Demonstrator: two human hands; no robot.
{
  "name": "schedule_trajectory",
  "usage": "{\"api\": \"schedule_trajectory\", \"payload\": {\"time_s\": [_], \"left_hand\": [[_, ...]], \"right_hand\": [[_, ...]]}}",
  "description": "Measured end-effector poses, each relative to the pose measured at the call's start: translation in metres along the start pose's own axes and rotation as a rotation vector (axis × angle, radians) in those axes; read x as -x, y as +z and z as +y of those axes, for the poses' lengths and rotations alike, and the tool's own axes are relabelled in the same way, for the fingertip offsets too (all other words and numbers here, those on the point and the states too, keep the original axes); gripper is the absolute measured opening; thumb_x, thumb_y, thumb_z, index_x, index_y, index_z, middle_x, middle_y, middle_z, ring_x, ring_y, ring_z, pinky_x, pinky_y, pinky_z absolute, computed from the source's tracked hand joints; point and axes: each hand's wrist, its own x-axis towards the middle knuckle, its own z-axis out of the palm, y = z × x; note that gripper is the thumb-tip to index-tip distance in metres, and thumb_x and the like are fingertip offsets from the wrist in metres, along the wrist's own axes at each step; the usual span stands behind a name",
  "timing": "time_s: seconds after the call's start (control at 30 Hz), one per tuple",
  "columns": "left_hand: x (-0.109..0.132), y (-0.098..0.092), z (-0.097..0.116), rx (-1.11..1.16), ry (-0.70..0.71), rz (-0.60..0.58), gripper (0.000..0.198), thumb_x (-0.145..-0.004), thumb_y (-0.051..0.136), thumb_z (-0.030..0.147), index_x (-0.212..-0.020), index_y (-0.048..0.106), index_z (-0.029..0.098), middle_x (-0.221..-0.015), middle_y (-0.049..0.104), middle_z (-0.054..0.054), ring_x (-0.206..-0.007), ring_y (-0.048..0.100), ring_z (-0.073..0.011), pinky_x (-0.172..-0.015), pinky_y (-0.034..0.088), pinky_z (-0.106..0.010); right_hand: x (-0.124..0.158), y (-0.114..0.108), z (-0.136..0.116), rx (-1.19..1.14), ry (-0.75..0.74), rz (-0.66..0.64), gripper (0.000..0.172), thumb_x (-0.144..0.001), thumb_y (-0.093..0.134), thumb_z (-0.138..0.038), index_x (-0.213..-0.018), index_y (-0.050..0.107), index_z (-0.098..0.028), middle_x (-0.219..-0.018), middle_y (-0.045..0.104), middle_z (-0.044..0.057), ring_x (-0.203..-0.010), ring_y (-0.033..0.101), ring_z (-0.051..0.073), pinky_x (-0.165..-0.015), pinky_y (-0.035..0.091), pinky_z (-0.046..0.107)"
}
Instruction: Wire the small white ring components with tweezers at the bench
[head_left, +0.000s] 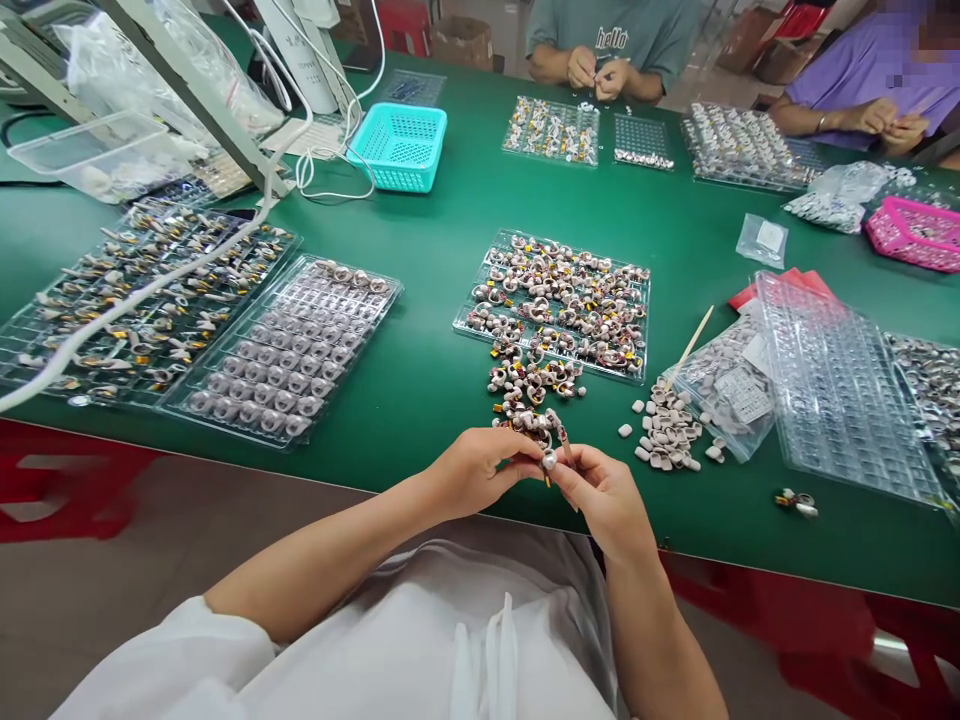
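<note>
Left hand (486,472) and right hand (611,498) are pinching a glossy white round piece (550,460) at the right's ten o'clock.

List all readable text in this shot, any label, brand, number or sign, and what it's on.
"hello": grey-green T-shirt of the person across the table.
White upright device, upper left: lettering, too blurred to read reliably.
Bag of small pale parts, right: printed label, too small to read.
Small clear bag, upper right: pale label patch, no text legible.
</note>
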Motion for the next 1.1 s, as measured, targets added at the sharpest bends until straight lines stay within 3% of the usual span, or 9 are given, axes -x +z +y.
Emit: {"api": "schedule_trajectory", "payload": {"time_s": [0.1,0.37,0.7,0.83,0.93,1.1], "left_hand": [[-0.001,-0.002,0.002,0.098,-0.091,-0.018,0.011,-0.087,0.068,0.025,-0.092,0.074,0.018,-0.084,0.079,-0.004,-0.077,0.073,-0.0179,-0.075,0.053,-0.024],[-0.001,-0.001,0.002,0.207,-0.175,-0.008,0.01,-0.081,0.07,0.019,-0.088,0.076,0.016,-0.08,0.079,-0.004,-0.074,0.073,-0.0174,-0.072,0.054,-0.023],[-0.004,-0.001,0.004,0.367,-0.323,0.033,0.009,-0.074,0.073,0.016,-0.083,0.076,0.016,-0.076,0.077,-0.002,-0.072,0.07,-0.0156,-0.07,0.053,-0.022],[-0.003,0.002,0.0,0.648,-0.448,0.068,0.012,-0.071,0.077,0.016,-0.082,0.074,0.015,-0.074,0.076,-0.001,-0.07,0.07,-0.0145,-0.07,0.054,-0.023],[-0.004,0.003,-0.002,0.823,-0.516,0.089,0.017,-0.068,0.082,0.021,-0.081,0.073,0.013,-0.07,0.076,-0.001,-0.064,0.069,-0.0132,-0.067,0.056,-0.024],[-0.005,-0.001,0.002,0.949,-0.564,0.095,0.029,-0.061,0.089,0.026,-0.078,0.072,0.01,-0.067,0.075,-0.003,-0.059,0.069,-0.0134,-0.064,0.058,-0.025]], "right_hand": [[-0.002,-0.002,0.0,0.006,0.017,-0.025,0.03,-0.079,0.072,-0.046,-0.083,0.07,-0.016,-0.063,0.056,-0.001,-0.05,0.038,0.008,-0.044,0.028,0.021],[-0.006,-0.002,0.005,-0.09,0.097,-0.096,0.032,-0.078,0.073,-0.048,-0.08,0.067,-0.016,-0.061,0.049,-0.004,-0.051,0.032,0.007,-0.045,0.023,0.022],[-0.005,-0.001,0.004,0.006,0.041,-0.077,0.027,-0.083,0.069,-0.043,-0.084,0.069,-0.016,-0.064,0.052,-0.003,-0.053,0.037,0.008,-0.047,0.028,0.022],[0.0,0.001,0.002,0.151,-0.115,-0.009,0.02,-0.089,0.063,-0.035,-0.082,0.071,-0.018,-0.069,0.056,-0.001,-0.057,0.046,0.009,-0.051,0.036,0.022],[0.004,0.003,0.003,0.254,-0.334,0.008,0.015,-0.092,0.059,-0.024,-0.091,0.074,-0.021,-0.087,0.065,0.004,-0.075,0.06,0.014,-0.062,0.046,0.024],[0.007,0.006,0.012,0.431,-0.645,0.044,0.029,-0.09,0.057,-0.007,-0.111,0.07,-0.024,-0.097,0.066,0.006,-0.077,0.064,0.014,-0.062,0.051,0.024]]}}
